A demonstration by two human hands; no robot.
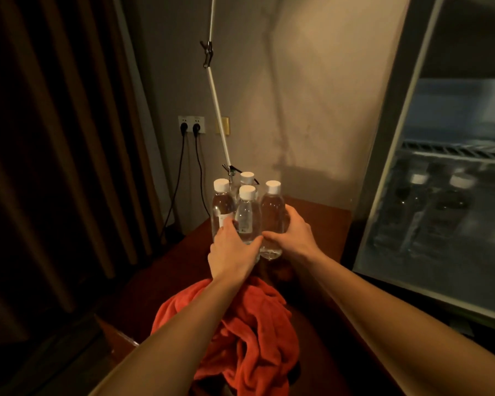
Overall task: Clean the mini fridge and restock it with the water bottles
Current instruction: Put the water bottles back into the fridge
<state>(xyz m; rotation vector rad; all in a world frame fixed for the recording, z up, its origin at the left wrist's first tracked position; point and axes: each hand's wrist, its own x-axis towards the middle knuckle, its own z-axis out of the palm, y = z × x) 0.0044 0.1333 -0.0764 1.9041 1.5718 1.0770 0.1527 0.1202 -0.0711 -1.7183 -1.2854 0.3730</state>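
4 water bottles [247,215] with white caps stand clustered upright on the counter [326,224]. My left hand [233,252] curls round the front-left bottles; my right hand [293,234] wraps the right one. A red cloth [255,332] lies nearer me. The mini fridge [452,195] stands open at right.

Rear bottle [246,178] mostly hidden behind front three. Bottle bases covered by hands. Fridge [452,195] cut off at right edge; contents behind glass blurred. Towel [257,332] partly under forearms.
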